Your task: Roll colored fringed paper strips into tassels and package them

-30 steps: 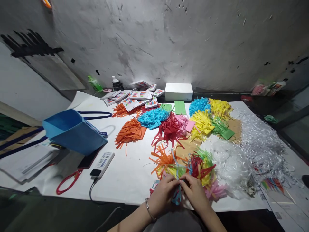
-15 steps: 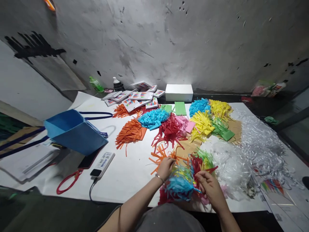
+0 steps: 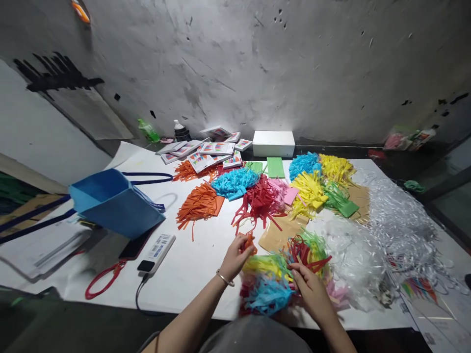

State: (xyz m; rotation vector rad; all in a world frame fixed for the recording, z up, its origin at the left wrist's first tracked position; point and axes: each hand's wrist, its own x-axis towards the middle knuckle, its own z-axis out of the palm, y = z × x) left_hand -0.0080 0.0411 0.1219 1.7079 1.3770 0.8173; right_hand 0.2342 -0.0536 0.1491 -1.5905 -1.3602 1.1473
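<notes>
My left hand [image 3: 235, 255], with a bracelet at the wrist, is closed around a bunch of orange paper fringe [image 3: 249, 242] just above the white table cover [image 3: 191, 264]. My right hand [image 3: 307, 287] pinches strips of a mixed bundle of paper fringe [image 3: 270, 282] in yellow, blue, red and green that lies at the table's near edge. Behind the bundle lies a brown paper sheet [image 3: 275, 236]. The two hands are apart, with the bundle between them.
Piles of cut paper fringe cover the middle: orange [image 3: 196, 205], blue [image 3: 233, 181], red [image 3: 261, 198], yellow [image 3: 311, 189]. A heap of clear plastic strips [image 3: 390, 230] fills the right. A blue bag [image 3: 114, 201], a white power bank [image 3: 156, 251] and red-handled scissors [image 3: 103, 277] lie left. Booklets and a white box [image 3: 273, 142] stand at the back.
My hands came apart from the knot at the near edge. The left hand reached forward and closed on the orange fringe. The mixed bundle now lies spread under the right hand.
</notes>
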